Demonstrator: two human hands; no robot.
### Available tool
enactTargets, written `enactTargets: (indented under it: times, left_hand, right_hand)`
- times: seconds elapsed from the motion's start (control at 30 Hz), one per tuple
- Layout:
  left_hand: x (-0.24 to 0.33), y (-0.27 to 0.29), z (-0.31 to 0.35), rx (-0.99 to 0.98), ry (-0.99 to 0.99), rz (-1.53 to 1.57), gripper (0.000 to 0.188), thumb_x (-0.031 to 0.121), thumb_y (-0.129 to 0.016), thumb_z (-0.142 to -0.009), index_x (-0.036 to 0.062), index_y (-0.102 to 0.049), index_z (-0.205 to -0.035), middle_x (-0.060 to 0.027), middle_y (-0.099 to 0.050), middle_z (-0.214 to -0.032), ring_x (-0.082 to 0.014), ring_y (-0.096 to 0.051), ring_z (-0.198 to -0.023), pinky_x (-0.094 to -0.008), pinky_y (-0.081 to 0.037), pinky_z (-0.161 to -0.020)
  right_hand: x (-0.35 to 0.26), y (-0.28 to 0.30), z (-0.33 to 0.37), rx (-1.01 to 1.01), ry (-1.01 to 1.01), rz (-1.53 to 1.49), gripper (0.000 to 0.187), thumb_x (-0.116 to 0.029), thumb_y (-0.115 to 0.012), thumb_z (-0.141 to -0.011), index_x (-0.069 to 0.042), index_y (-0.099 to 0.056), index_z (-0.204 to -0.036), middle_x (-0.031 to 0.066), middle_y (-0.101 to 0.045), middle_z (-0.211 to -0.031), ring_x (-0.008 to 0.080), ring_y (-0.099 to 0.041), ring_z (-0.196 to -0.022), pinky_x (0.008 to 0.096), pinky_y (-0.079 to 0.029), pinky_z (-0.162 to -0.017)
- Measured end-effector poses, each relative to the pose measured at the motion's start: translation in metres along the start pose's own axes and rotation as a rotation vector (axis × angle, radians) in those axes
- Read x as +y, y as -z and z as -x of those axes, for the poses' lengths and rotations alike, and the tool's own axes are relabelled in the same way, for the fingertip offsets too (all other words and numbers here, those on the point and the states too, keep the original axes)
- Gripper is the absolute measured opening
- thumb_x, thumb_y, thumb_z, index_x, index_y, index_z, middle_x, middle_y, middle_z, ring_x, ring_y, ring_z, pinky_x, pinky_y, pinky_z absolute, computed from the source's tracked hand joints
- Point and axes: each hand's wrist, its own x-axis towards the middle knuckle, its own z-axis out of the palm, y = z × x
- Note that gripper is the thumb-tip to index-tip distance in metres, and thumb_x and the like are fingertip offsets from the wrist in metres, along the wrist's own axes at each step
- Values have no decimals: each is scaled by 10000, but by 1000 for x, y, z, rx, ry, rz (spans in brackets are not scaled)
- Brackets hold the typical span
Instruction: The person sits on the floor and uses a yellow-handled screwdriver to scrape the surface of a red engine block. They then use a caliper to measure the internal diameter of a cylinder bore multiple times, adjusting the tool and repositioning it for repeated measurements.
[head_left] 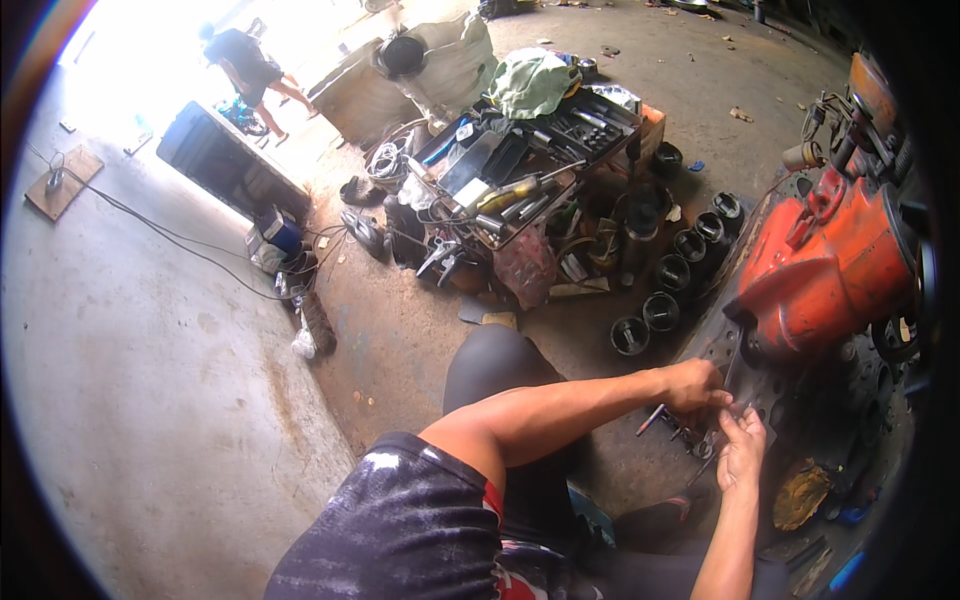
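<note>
At the right side, my left hand [692, 386] is closed, its fingertips meeting those of the other hand. My right hand [741, 450] is pinched just below it, thumb upward. Whatever lies between the fingers is too small to make out. Both hands are in front of a dark metal block with holes [722, 345] and close to a large orange-red metal casing [825, 265]. Some thin metal rods or bolts [652, 420] lie just left of and below the hands.
A cluttered tool stand [470, 185] carries many hand tools and a pale green cloth [533, 82]. Several dark round cylinders, resembling pistons [661, 311], line the floor beside the casing. A yellowish crumpled piece [803, 495] lies at lower right. Another person [248, 70] is far off, upper left.
</note>
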Motion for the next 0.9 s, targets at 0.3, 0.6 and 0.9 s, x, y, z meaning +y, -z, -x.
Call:
enactTargets:
  times: [0.3, 0.6, 0.9]
  left_hand:
    - [-1, 0, 0, -46, 67, 102, 426, 316, -544, -1046, -75, -638, -903, -147, -711, -712, -249, -735, -629, -358, -598, -559]
    - [-1, 0, 0, -21, 2, 29, 435, 316, -547, -1048, -79, -633, -887, -153, -704, -697, -245, -732, -620, -346, -594, -533]
    - [-1, -1, 0, -8, -19, 6, 438, 314, -544, -1050, -82, -634, -884, -151, -702, -697, -243, -728, -610, -351, -594, -529]
  right_hand:
    - [0, 1, 0, 16, -23, -3, 276, -17, -711, -907, -43, -547, -1127, 65, -658, -1061, 140, -657, -886, 283, -538, -710]
    - [-1, -2, 1, -1, 13, -22, 271, -16, -714, -907, -37, -549, -1121, 73, -665, -1053, 147, -664, -874, 282, -548, -728]
    - [0, -1, 2, 23, -15, -7, 281, -23, -718, -908, -42, -549, -1131, 73, -662, -1056, 150, -665, -867, 273, -537, -708]
